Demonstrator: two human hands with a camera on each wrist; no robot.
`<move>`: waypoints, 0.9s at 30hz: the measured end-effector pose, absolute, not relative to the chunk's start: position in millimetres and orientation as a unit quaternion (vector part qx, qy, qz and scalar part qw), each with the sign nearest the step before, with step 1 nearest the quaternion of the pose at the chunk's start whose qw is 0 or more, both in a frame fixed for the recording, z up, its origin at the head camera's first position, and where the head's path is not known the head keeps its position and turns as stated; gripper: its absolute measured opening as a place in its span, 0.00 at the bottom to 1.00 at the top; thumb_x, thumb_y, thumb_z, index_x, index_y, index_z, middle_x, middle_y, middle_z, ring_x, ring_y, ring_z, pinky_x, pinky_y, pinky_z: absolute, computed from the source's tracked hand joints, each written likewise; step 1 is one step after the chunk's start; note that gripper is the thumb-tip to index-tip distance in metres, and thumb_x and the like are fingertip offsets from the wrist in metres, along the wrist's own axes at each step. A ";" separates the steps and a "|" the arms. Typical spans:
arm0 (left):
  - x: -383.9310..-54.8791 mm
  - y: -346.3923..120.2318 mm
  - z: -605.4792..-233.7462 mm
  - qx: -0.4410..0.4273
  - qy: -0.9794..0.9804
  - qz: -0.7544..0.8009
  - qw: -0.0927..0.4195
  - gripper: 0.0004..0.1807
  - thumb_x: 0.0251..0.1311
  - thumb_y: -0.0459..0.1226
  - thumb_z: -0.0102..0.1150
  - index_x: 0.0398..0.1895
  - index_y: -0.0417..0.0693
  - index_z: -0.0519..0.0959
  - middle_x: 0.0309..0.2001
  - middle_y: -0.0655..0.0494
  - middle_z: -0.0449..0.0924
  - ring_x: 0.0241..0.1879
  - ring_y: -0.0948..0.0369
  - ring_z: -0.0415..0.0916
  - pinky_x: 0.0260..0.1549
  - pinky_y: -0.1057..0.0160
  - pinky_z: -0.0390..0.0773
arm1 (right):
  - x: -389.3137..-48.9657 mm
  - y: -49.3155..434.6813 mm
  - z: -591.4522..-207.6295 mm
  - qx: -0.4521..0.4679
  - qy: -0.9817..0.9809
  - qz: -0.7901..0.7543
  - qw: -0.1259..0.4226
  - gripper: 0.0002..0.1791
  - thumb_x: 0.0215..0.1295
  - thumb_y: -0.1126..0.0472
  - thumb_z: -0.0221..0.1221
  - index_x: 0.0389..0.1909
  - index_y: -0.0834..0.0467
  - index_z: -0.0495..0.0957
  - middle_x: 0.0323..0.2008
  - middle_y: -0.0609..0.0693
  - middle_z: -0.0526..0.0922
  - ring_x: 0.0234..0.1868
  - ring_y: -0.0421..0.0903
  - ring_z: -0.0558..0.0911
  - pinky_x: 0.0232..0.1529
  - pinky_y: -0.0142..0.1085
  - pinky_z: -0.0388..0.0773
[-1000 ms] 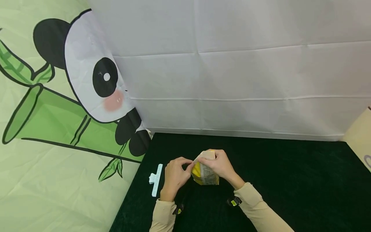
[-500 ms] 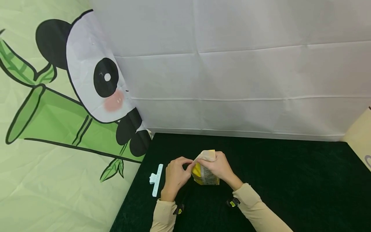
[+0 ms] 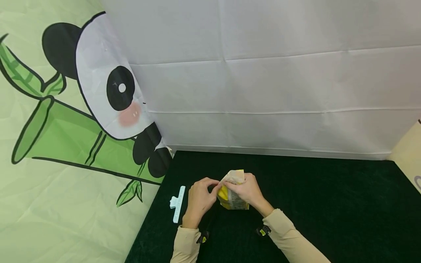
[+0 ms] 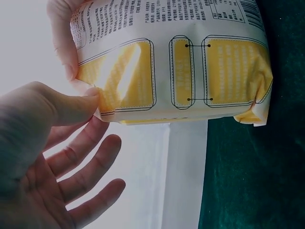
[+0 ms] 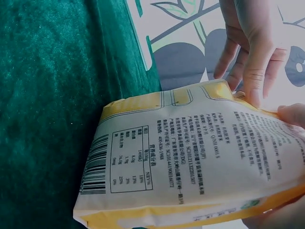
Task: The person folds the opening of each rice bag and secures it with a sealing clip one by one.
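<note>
A yellow and white food bag (image 3: 234,201) with printed text and a barcode stands on the dark green cloth in the head view, its top folded or bunched. My left hand (image 3: 199,199) pinches the bag's upper left corner between thumb and index finger; in the left wrist view its other fingers (image 4: 93,167) spread loosely below. At the upper edge, my right hand (image 3: 246,190) grips the bag with thumb and fingers, close to the left fingertips. The right wrist view shows the bag's back panel (image 5: 190,157), with a right thumb tip (image 5: 291,114) on its edge.
A pale blue sealing clip (image 3: 178,205) lies left of my left hand, close to the table's left edge. White sheeting (image 3: 263,91) hangs behind the table, and a panda-print curtain (image 3: 59,190) hangs at left. A cream board (image 3: 408,155) stands at the far right.
My right wrist and forearm have shifted slightly left, and a little more of the bag's pale top shows. Both hands keep their hold on the bag.
</note>
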State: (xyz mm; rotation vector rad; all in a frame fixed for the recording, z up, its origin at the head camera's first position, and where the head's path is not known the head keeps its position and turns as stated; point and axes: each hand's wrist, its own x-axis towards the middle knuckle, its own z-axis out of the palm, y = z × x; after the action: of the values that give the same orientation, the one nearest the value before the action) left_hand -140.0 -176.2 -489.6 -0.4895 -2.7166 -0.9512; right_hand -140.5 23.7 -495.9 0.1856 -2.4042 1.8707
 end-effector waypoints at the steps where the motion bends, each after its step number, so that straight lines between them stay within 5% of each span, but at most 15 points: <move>1: -139.8 -177.1 -489.4 -0.167 -0.925 -0.324 0.110 0.08 0.72 0.43 0.67 0.46 0.53 0.91 0.43 0.57 0.90 0.38 0.54 0.86 0.38 0.66 0.80 | -140.0 22.7 -496.1 0.061 -0.786 0.614 0.046 0.12 0.65 0.58 0.74 0.44 0.60 0.88 0.41 0.55 0.92 0.39 0.47 0.90 0.43 0.44 0.90; 27: -141.0 -198.2 -494.1 -0.184 -0.926 -0.308 0.119 0.07 0.72 0.42 0.68 0.43 0.52 0.91 0.42 0.57 0.90 0.38 0.56 0.86 0.38 0.64 0.82 | -131.0 0.6 -483.5 0.044 -0.811 0.579 0.074 0.14 0.64 0.59 0.73 0.46 0.63 0.85 0.37 0.56 0.88 0.33 0.45 0.85 0.35 0.41 0.87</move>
State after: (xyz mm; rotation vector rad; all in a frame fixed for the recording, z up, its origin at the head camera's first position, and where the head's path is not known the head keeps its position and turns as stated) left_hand -141.0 -198.2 -494.1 -0.5379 -2.7077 -0.9011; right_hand -131.0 0.6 -483.5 0.1318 -2.4341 1.7381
